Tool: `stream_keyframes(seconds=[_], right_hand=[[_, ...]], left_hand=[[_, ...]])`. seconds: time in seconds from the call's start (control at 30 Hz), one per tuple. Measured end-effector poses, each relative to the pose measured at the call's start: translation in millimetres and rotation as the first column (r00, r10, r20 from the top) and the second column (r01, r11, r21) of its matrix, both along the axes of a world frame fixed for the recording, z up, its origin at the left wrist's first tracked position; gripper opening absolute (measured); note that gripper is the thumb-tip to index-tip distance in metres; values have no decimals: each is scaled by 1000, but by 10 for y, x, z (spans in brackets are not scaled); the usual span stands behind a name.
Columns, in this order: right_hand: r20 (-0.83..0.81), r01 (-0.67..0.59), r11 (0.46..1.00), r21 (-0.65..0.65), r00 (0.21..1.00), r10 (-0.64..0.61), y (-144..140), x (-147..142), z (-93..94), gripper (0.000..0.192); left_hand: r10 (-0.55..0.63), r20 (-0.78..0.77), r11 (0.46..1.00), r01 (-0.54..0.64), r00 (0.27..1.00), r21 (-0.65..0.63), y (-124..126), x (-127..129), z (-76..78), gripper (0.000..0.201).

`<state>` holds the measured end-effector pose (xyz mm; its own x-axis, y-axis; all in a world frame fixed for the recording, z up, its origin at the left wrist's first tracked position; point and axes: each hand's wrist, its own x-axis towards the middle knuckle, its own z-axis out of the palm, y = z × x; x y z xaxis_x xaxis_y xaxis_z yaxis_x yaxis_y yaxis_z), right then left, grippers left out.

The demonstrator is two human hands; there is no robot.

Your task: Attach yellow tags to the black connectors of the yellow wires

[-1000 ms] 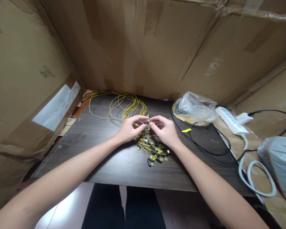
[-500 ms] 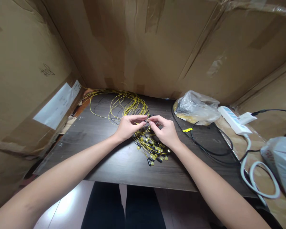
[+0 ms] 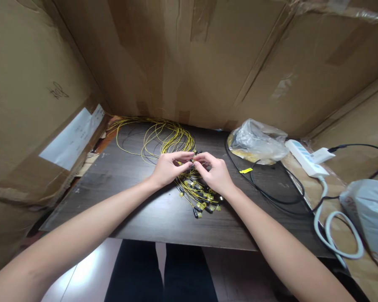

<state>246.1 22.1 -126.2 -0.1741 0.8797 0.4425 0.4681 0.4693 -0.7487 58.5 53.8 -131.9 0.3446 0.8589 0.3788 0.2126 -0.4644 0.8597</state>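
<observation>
My left hand [image 3: 170, 168] and my right hand [image 3: 214, 171] meet fingertip to fingertip over the table, both closed in a pinch. Between them is a small dark cable end [image 3: 192, 160], mostly hidden by the fingers. Just below the hands lies a cluster of black connectors with clear yellowish caps [image 3: 203, 201], on thin yellow wires. Behind the hands the yellow wires [image 3: 179, 140] run in loose loops toward the back left of the table.
The dark wood-grain table [image 3: 138, 218] is walled by cardboard [image 3: 164, 63]. At the back right sits a crumpled clear plastic bag [image 3: 258, 140]. A black cable [image 3: 271, 197] with a yellow tag curves beside it. Further right are a white power strip [image 3: 305, 157] and a white bag [image 3: 368, 214].
The view has shifted slightly. My right fingertips have moved a little closer to the left ones, with both hands still pinched together at the same spot.
</observation>
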Motion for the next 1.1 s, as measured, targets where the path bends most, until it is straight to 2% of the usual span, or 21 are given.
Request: stream_keyframes(seconds=[0.27,0.43,0.6,0.73,0.97,1.1], right_hand=[[6,28,999,32,1000,-29,3,-11,22,11],[31,27,999,27,999,-28,-19,-32,54,11],[36,41,999,13,998,-42,-28,-40,68,12],[12,30,1000,8,999,-30,-26,-44,63,12],[20,40,999,13,999,-41,-34,-44,53,11],[27,34,999,18,999,-34,-25,-41,29,11]], left_hand=[[6,8,999,-7,1000,44,-13,-2,-9,26],[-28,56,999,30,998,-33,3,-9,-7,37],[-32,88,996,39,996,-80,31,0,-6,25],[-14,91,995,23,996,-100,45,3,-24,24],[27,-22,998,-25,999,56,12,-15,8,18],[44,-89,994,-35,995,105,-1,-15,37,16]])
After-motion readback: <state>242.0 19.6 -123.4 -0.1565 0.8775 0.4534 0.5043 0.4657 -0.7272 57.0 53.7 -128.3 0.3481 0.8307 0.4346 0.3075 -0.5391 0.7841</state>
